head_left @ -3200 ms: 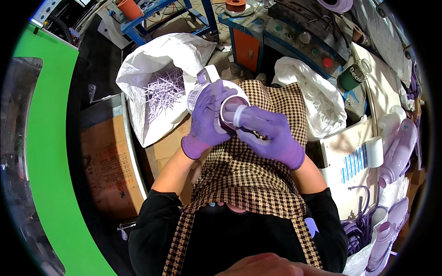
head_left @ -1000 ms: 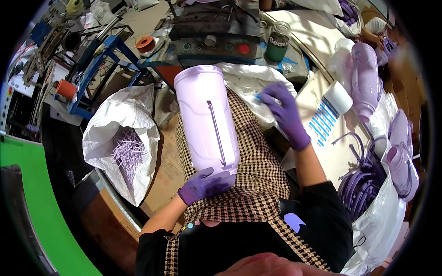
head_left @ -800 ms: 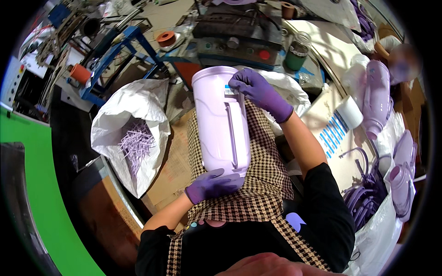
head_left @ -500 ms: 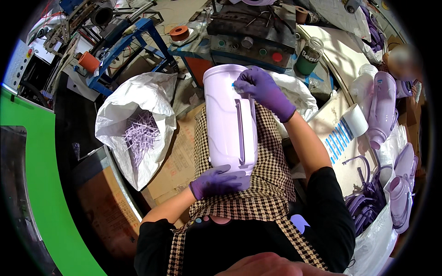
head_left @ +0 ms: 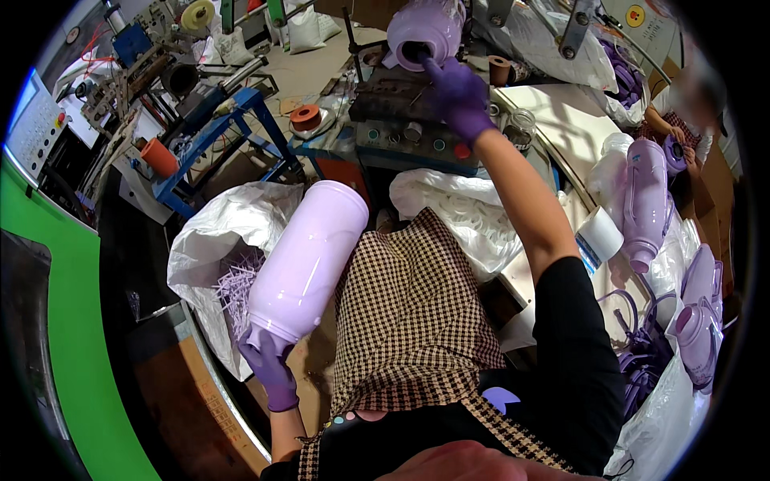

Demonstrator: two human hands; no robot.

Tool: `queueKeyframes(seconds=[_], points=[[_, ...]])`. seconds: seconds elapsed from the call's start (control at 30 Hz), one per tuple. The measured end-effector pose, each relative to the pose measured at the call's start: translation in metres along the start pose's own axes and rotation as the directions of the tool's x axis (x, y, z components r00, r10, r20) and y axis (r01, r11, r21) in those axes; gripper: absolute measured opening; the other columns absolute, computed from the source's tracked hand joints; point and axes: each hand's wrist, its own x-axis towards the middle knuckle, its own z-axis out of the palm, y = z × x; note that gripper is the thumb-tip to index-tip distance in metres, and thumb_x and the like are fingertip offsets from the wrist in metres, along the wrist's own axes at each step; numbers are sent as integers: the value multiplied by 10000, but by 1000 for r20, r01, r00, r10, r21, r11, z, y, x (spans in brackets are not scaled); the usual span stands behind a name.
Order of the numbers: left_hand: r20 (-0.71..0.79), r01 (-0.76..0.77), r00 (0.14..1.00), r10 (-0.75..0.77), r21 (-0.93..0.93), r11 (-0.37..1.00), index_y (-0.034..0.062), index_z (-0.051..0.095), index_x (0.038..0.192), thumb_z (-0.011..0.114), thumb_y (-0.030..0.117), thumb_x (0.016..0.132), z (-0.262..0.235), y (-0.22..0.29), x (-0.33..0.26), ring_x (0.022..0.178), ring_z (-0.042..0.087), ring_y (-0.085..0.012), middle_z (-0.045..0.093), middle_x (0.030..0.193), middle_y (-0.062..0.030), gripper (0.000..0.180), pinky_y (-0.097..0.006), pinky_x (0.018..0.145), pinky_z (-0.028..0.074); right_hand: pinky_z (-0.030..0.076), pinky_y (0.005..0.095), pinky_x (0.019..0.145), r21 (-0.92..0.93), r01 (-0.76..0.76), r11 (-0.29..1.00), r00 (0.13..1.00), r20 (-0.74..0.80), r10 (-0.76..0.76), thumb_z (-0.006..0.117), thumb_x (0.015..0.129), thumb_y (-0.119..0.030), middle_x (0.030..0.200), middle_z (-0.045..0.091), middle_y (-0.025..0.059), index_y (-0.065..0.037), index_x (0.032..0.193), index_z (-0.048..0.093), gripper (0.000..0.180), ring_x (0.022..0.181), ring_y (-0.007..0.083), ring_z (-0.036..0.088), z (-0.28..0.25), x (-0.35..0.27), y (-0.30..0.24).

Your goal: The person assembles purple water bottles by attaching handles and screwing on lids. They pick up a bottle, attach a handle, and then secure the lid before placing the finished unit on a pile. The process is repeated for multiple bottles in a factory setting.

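Observation:
A lilac thermos shell (head_left: 309,260) slants over my left side, its wide end up and away from me. My left hand (head_left: 271,369) is closed around its narrow neck at the lower end. My right hand (head_left: 461,96) reaches far forward over the dark machine (head_left: 393,104). There a second lilac thermos shell (head_left: 425,32) lies with its round opening toward me. A finger of my right hand is hooked at the rim of that opening; the other fingers are partly hidden behind the hand. Both hands wear purple gloves.
A white sack (head_left: 200,232) of thin lilac strips stands at the left, another white sack (head_left: 469,208) in front of me. More lilac shells (head_left: 646,200), purple straps (head_left: 642,361) and a white label roll (head_left: 599,236) are at the right. A co-worker's hands (head_left: 682,148) hold a purple part.
My left hand has swung the thermos shell from my lap to the left. The right hand has left that shell and reached forward to the one on the machine.

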Motion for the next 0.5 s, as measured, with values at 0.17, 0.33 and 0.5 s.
queueKeyframes(seconds=[0.17,0.33,0.5], points=[[96,148,988,-118,-426,893,190,384,1529,559,460,1000,25,23,13,1311,521,-348,435,1527,-100,619,-561,913,556,504,444,804,-114,220,969,911,-333,-246,610,859,-161,972,626,105,-155,1048,678,201,881,299,622,-26,-21,-24],[170,13,983,69,-440,898,114,391,1502,568,417,1012,61,53,69,1295,527,-351,454,1489,-126,603,-516,945,556,489,437,796,180,450,875,730,-639,-243,895,670,-356,1024,629,126,-91,1041,605,540,914,360,623,-135,-231,5],[454,-190,817,355,-370,910,170,336,1456,589,289,1016,190,93,118,1325,485,-356,418,1433,-106,521,-549,907,608,522,447,957,989,-32,143,695,-81,715,720,880,-525,1240,629,115,14,1391,502,774,1089,259,632,-153,-379,80]])
